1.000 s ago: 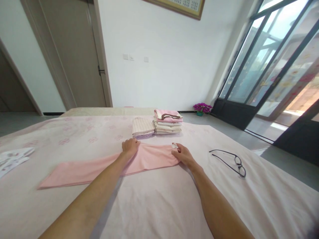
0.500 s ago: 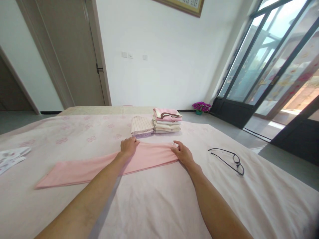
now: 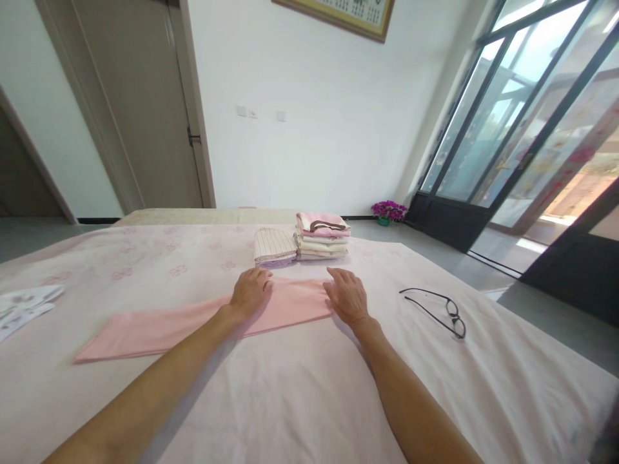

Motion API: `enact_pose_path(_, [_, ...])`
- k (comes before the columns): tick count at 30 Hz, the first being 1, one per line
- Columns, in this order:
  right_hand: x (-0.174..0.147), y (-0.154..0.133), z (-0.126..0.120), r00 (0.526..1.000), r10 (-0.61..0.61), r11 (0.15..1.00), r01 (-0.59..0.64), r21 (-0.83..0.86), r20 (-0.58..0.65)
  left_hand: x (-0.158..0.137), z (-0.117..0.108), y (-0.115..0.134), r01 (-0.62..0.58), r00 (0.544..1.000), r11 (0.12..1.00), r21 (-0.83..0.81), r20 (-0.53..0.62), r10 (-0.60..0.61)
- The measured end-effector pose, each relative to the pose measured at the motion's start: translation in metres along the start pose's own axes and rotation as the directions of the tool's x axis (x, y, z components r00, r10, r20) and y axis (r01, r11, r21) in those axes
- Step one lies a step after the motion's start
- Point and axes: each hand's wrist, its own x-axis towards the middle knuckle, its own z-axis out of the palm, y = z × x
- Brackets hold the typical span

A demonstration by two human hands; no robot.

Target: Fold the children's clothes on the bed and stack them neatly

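Note:
A long pink garment, seemingly a pair of trousers folded lengthwise (image 3: 294, 298), lies flat across the bed in front of me. My left hand (image 3: 251, 291) rests on its upper edge near the middle, fingers bent but loose and apart. Over the wider right end lies my right hand (image 3: 347, 295), palm down with its fingers stretched out. Neither hand grips the cloth. Just beyond it sit a striped folded cloth (image 3: 275, 246) on a lilac one and a taller stack of folded clothes (image 3: 322, 238), pink on top and cream below.
Black-framed glasses (image 3: 452, 312) lie unfolded on the pale bedsheet (image 3: 300, 399) to the right. At the far left is a white patterned cloth (image 3: 29, 303). Purple flowers (image 3: 388, 210) stand on the floor near the glass doors (image 3: 503, 129).
Both hands have loosened on the pink trousers, their fingers less pinched at the edge. My right hand has shifted slightly left and turned palm down. The view has tilted slightly.

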Motion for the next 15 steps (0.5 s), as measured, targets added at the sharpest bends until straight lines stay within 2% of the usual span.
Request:
enact_pose_path(3, [-0.002,-0.022,0.009,0.979,-0.186,0.982,0.185,0.024,0.085,-0.020,0.000,0.006,-0.255,0.963,0.964,-0.078,0.065,0.261])
enact_pose_path(6, [-0.011,-0.029,0.027,0.960,-0.215,0.976,0.217,0.008,0.182,-0.043,-0.002,0.002,-0.354,0.904,0.932,-0.082,0.228,0.363])
enact_pose_path(10, [-0.018,-0.020,0.043,0.948,-0.168,0.984,0.178,-0.012,0.269,-0.072,-0.020,-0.013,-0.342,0.860,0.937,-0.073,0.377,0.343])
enact_pose_path(12, [-0.018,-0.016,0.046,0.944,-0.162,0.984,0.176,-0.024,0.289,-0.084,-0.033,-0.025,-0.311,0.860,0.948,-0.066,0.404,0.310])
enact_pose_path(15, [-0.016,-0.014,0.048,0.940,-0.163,0.982,0.182,-0.039,0.301,-0.102,-0.052,-0.047,-0.238,0.885,0.971,-0.027,0.406,0.228])
